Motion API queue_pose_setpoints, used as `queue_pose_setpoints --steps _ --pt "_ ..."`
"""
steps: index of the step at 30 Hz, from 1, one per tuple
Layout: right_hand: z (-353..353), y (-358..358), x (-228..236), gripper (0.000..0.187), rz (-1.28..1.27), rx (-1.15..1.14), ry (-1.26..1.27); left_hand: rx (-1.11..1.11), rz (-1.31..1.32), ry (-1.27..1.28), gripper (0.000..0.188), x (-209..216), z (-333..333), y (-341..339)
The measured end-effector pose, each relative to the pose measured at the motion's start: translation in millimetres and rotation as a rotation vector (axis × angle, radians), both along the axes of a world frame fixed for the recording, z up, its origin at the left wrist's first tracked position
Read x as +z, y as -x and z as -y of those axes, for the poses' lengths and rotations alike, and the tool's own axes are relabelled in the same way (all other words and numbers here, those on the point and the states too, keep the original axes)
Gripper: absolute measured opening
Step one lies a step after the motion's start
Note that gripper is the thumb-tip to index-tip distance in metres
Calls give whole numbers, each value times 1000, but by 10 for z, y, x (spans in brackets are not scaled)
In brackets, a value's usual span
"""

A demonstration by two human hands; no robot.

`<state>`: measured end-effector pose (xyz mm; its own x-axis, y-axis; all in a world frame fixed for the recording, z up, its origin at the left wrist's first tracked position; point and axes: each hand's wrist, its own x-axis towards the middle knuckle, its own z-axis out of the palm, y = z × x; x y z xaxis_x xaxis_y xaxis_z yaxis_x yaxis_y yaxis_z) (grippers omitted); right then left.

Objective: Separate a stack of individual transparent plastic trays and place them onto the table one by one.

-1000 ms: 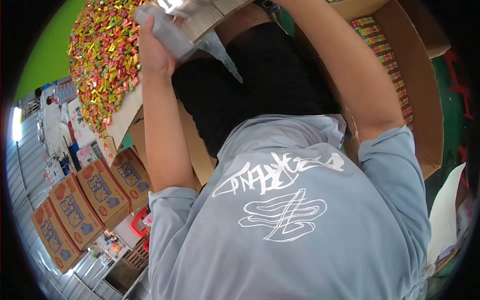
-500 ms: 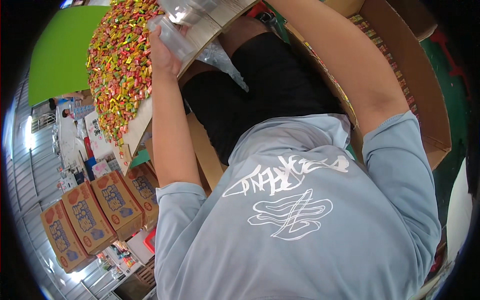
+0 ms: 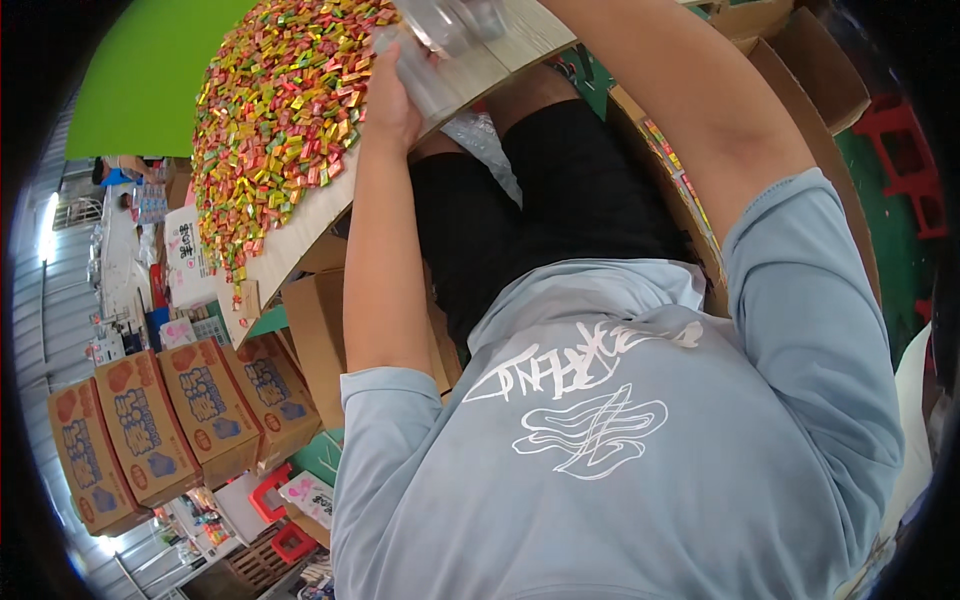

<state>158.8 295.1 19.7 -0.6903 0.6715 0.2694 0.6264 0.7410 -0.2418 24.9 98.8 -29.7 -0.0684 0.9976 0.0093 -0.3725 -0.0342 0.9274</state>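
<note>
My left hand (image 3: 393, 108) is closed around a clear plastic container (image 3: 425, 85) at the near edge of the table (image 3: 275, 262). A second clear plastic container (image 3: 455, 22) is beside it, cut off by the top edge. To the left of this hand spreads a big heap of small wrapped sweets (image 3: 280, 120) in red, yellow and green. My right arm reaches up past the top edge, so the right hand is out of view. A crumpled clear plastic bag (image 3: 485, 150) hangs below the table edge, over my legs.
A bright green panel (image 3: 140, 90) borders the heap's far left. Printed cardboard cartons (image 3: 205, 400) stand in a row at lower left. By my right side sits an open cardboard box (image 3: 790, 90) with colourful packs (image 3: 680, 180). Red plastic stools (image 3: 900, 150) stand beyond it.
The view has shifted, so the heap, table and left hand appear farther right. My left hand keeps hold of the clear container.
</note>
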Motion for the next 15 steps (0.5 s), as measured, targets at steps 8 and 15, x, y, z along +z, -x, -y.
queue_pose_setpoints --steps 8,15 --pt "256 151 -194 31 78 137 -223 49 -50 -42 38 32 151 72" --pt "129 112 -391 29 224 195 -599 20 -45 -28 35 -5 161 128"
